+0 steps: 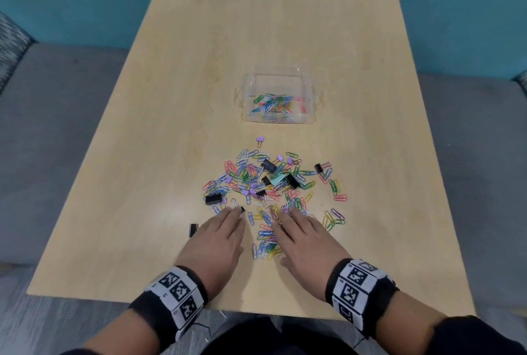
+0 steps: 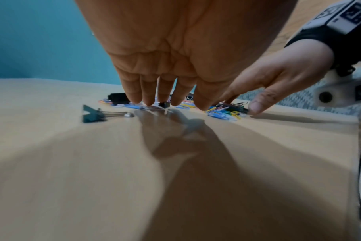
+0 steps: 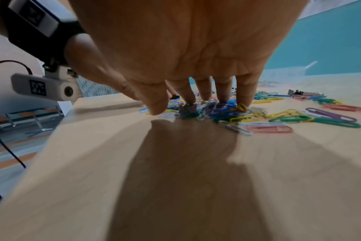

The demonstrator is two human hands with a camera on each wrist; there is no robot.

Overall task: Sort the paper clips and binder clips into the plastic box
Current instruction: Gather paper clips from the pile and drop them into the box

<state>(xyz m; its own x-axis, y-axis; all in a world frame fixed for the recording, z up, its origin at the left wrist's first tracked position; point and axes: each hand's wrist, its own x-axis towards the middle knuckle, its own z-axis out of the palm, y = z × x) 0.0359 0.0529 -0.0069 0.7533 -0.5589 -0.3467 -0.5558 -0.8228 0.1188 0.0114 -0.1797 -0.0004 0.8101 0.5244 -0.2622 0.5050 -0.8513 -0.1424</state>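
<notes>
A heap of coloured paper clips [image 1: 256, 180] mixed with black, lilac and teal binder clips lies on the wooden table [image 1: 171, 98]. Behind it stands the clear plastic box [image 1: 278, 95], with coloured paper clips inside. My left hand [image 1: 219, 232] lies flat at the heap's near-left edge, fingers straight, tips by a small black binder clip [image 1: 242, 209]. My right hand [image 1: 299, 232] lies flat too, straight fingers pressing on paper clips [image 3: 216, 107]. In the left wrist view my left fingertips [image 2: 148, 101] touch the table beside a small black binder clip [image 2: 164, 104].
A lone black binder clip [image 1: 193, 229] lies left of my left hand, also seen as the black binder clip [image 2: 97, 114]. A lilac binder clip [image 1: 259, 141] sits between heap and box. The table's near edge [image 1: 199, 303] is close to my wrists.
</notes>
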